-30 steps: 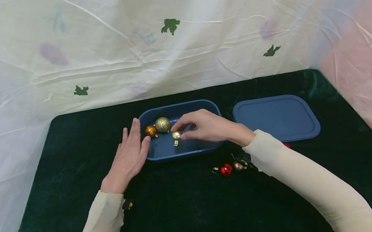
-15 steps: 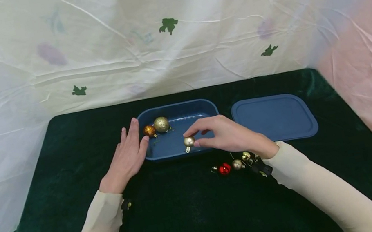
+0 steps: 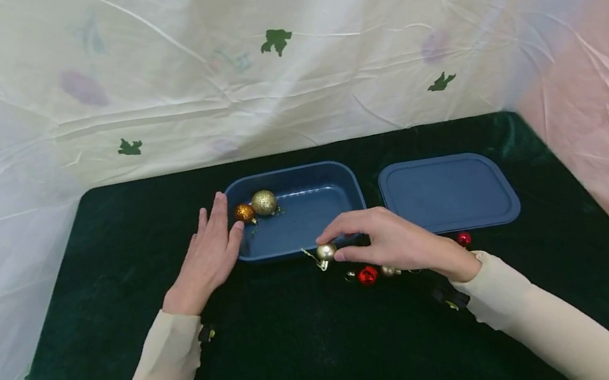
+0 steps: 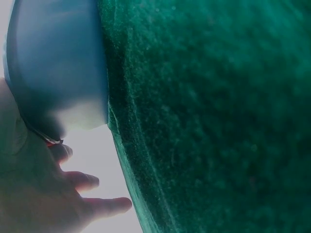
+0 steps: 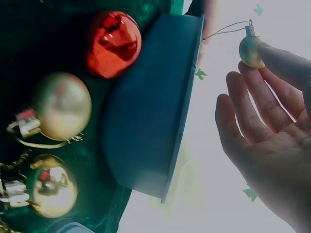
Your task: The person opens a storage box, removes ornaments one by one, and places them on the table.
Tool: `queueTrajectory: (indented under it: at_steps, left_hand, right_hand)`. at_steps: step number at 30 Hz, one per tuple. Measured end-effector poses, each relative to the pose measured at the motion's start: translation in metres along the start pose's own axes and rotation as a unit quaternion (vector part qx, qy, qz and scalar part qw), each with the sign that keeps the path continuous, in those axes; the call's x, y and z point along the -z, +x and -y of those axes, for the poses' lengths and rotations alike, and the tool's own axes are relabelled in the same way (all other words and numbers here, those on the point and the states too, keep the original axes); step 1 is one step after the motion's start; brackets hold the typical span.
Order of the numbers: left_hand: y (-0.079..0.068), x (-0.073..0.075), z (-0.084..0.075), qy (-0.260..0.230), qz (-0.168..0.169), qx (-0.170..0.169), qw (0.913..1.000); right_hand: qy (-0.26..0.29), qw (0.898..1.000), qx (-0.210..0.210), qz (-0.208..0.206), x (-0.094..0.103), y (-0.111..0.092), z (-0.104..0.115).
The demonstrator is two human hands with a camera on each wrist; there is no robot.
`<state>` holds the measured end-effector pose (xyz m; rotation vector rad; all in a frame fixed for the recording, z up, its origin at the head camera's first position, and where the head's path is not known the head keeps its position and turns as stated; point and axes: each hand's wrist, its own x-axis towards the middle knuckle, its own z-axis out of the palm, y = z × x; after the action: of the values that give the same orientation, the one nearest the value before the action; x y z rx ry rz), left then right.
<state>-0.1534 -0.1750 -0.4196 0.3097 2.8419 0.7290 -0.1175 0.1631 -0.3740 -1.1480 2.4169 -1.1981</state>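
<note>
My right hand [image 3: 390, 243] pinches a small gold Christmas bauble [image 3: 326, 252] between thumb and fingertips. The bauble hangs at the front rim of the blue box [image 3: 310, 224], its cap and string loop showing in the right wrist view. My left hand [image 3: 204, 262] rests against the box's left end, fingers straight. Inside the box, at its left, lie a glittery gold bauble [image 3: 265, 203] and a smaller orange one [image 3: 244, 213]. On the cloth below my right hand sit a shiny red bauble [image 3: 367, 275] and a champagne bauble [image 5: 63, 107]; a shiny gold bauble [image 5: 53, 187] shows beside them.
A flat blue lid [image 3: 448, 192] lies right of the box. Another red bauble [image 3: 464, 238] peeks out between the lid's front edge and my right wrist. Dark green cloth [image 3: 311, 365] covers the table, and pale printed fabric [image 3: 288, 98] hangs behind it.
My right hand has drawn the small gold bauble from the box's middle toward me and rightward, to its front rim. The left hand stays in place.
</note>
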Motion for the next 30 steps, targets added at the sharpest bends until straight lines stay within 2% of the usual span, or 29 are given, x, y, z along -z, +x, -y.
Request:
queueTrajectory:
  at_steps: [12, 30]
  left_hand:
    - [0.001, 0.000, 0.000, -0.001, 0.000, 0.000, 1.0000]
    - [0.000, 0.000, 0.000, -0.003, -0.001, 0.000, 1.0000]
  right_hand:
    - [0.014, 0.999, 0.005, 0.032, -0.015, -0.010, -0.003]
    - [-0.057, 0.996, -0.011, 0.073, -0.037, -0.016, -0.021]
